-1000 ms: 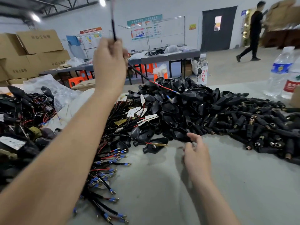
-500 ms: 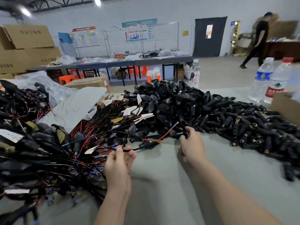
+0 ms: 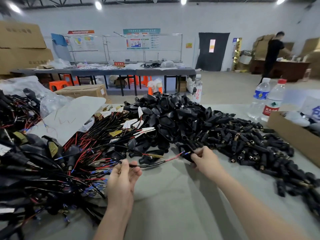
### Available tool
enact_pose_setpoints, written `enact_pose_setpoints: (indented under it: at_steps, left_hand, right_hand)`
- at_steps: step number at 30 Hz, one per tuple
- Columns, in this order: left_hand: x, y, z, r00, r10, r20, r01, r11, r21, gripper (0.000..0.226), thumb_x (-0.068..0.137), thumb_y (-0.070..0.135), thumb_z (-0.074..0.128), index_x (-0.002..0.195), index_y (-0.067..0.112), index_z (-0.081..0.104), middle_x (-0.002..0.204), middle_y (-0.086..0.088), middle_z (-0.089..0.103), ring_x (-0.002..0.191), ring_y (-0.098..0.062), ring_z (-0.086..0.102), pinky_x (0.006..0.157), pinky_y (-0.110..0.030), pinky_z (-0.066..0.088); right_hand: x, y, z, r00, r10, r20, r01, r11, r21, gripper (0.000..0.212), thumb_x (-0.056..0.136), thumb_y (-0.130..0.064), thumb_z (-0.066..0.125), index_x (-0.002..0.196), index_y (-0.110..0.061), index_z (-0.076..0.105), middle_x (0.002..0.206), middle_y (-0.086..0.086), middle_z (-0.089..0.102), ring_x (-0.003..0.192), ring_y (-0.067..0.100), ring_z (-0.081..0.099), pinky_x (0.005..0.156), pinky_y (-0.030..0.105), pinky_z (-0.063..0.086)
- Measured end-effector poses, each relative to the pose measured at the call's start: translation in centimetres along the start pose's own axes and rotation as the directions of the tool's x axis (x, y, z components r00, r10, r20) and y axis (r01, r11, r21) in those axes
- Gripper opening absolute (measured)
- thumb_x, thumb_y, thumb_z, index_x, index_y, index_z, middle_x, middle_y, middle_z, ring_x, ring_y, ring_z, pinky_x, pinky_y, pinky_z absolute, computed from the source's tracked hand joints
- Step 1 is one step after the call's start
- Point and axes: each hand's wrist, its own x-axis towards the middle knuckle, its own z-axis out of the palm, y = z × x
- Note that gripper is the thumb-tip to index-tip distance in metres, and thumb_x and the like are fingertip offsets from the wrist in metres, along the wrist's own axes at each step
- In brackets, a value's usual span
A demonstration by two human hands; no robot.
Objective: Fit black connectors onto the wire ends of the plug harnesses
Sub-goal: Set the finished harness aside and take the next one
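- Holding the harness low over the table, strung between both hands just in front of the heaps and sagging a little mid-span.
- Pinching its cable with the left hand, thumb and fingers curled round it. Risk of the cable sliding back through on the push if pinched too lightly.
- Gripping a connector in the right hand, fingers closed on it, with the wire ends right at its mouth. Too small to tell whether seated or only touching.
- Thin leads there, red and blue-tipped: likely to buckle or splay if pushed off-axis.
- Biggest worry is probably a half-seated fit, passing for done and then pulling off under any tug.
- Working just beside the tangled harness pile on the left. Snagging the trailing end in it could jerk the leads back out.
- Reaching right against the connector heap. Easy to nudge loose pieces across the table or to lose a dropped one among them.
- Well off to the right, bottles and a box. Little danger from those, by the look of it.
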Motion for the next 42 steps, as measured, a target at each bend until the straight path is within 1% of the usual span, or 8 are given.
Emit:
enact_pose_setpoints:
  at_steps: [2,5,8,12,19,23,29,42]
  left_hand:
    - [-0.6,0.0,0.3,0.998,-0.017,0.056,0.017,1.0,-0.002,0.018,0.102,0.018,0.052,0.087,0.009,0.057,0.08,-0.006,0.07,0.066,-0.014,0.064,0.065,-0.024,0.06]
    - [-1.4,-0.1,0.9,0.987,-0.059,0.148,0.059,0.998,0.009,0.015,0.101,0.017,0.054,0.089,0.009,0.058,0.08,-0.008,0.072,0.064,-0.015,0.065,0.065,-0.026,0.061]
    - [-2.1,-0.6,1.2,0.973,-0.08,0.217,0.074,0.997,0.036,0.012,0.1,0.017,0.054,0.091,0.01,0.059,0.081,-0.009,0.072,0.065,-0.015,0.066,0.064,-0.027,0.06]
    - [-2.2,-1.0,1.0,0.973,-0.061,0.223,0.051,0.997,0.051,0.012,0.101,0.017,0.054,0.092,0.01,0.059,0.084,-0.009,0.072,0.069,-0.015,0.067,0.066,-0.027,0.06]
    - [-2.2,-1.4,1.5,0.979,0.004,0.204,-0.023,0.996,0.088,0.013,0.102,0.017,0.053,0.094,0.008,0.06,0.089,-0.012,0.072,0.074,-0.019,0.069,0.07,-0.028,0.061]
    - [-2.4,-1.4,1.7,0.975,0.048,0.218,-0.073,0.991,0.109,0.011,0.102,0.016,0.053,0.096,0.009,0.059,0.087,-0.011,0.073,0.072,-0.019,0.069,0.068,-0.028,0.06]
    - [-2.6,-1.0,1.9,0.962,0.132,0.238,-0.157,0.984,0.086,0.013,0.102,0.013,0.05,0.094,0.014,0.06,0.081,-0.004,0.071,0.064,-0.013,0.066,0.066,-0.024,0.059]
    - [-1.8,-1.4,1.1,0.973,0.048,0.226,-0.076,0.99,0.12,0.011,0.102,0.015,0.053,0.104,0.008,0.061,0.084,-0.009,0.071,0.067,-0.016,0.066,0.065,-0.025,0.059]
  right_hand:
    - [-2.0,1.0,-1.3,0.983,0.148,0.108,-0.178,0.909,0.377,0.012,0.095,-0.011,0.054,0.094,0.0,0.059,0.066,0.009,0.071,0.055,0.022,0.061,0.061,0.036,0.055]
    - [-5.1,1.8,-2.4,0.95,0.227,0.215,-0.31,0.605,0.733,0.016,0.094,-0.008,0.061,0.106,0.0,0.054,0.069,0.014,0.07,0.054,0.02,0.065,0.051,0.026,0.058]
    - [-7.5,2.5,-2.7,0.939,0.204,0.278,-0.343,0.478,0.808,0.023,0.093,-0.01,0.064,0.114,-0.003,0.057,0.091,0.017,0.065,0.065,0.021,0.068,0.059,0.03,0.06]
    - [-9.2,2.7,-2.5,0.941,0.093,0.324,-0.332,0.425,0.842,0.022,0.093,-0.003,0.059,0.114,-0.007,0.063,0.092,0.01,0.064,0.072,0.018,0.067,0.065,0.029,0.059]
    - [-9.6,2.1,-2.6,0.95,0.037,0.308,-0.305,0.304,0.903,0.024,0.091,0.005,0.058,0.115,0.0,0.058,0.1,0.017,0.071,0.085,0.027,0.072,0.066,0.03,0.06]
    - [-9.4,2.2,-2.4,0.948,0.037,0.317,-0.31,0.343,0.887,0.023,0.093,0.004,0.054,0.115,-0.003,0.06,0.112,0.02,0.07,0.097,0.028,0.07,0.077,0.035,0.061]
    - [-8.8,2.6,-2.4,0.956,0.099,0.275,-0.292,0.32,0.901,0.024,0.095,0.008,0.051,0.118,0.001,0.057,0.122,0.029,0.063,0.108,0.035,0.067,0.067,0.03,0.061]
    - [-9.1,2.5,-1.9,0.974,0.086,0.208,-0.225,0.358,0.906,0.022,0.092,0.008,0.058,0.111,-0.003,0.061,0.109,0.022,0.069,0.09,0.026,0.074,0.066,0.029,0.059]
